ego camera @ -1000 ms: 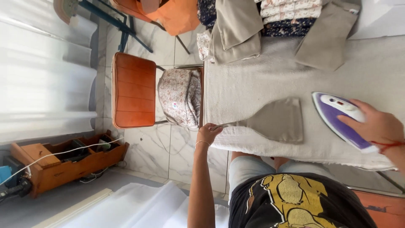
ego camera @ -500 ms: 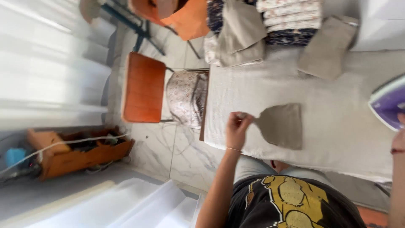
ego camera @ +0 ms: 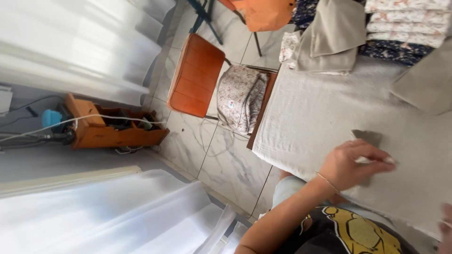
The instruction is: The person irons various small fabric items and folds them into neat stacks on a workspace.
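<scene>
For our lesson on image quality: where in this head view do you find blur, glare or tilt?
Head view: the left hand on the grey fabric piece is smeared by motion; the white curtain is washed out by bright light; the whole scene sits tilted sideways; the right hand is cut by the frame edge.

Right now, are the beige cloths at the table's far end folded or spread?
Folded: the beige cloths lie doubled in layers.

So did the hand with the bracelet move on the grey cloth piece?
Yes. The left hand slid from the tip of the small grey cloth piece onto its middle, covering most of it, moving further from the padded table's end by the orange chair.
</scene>
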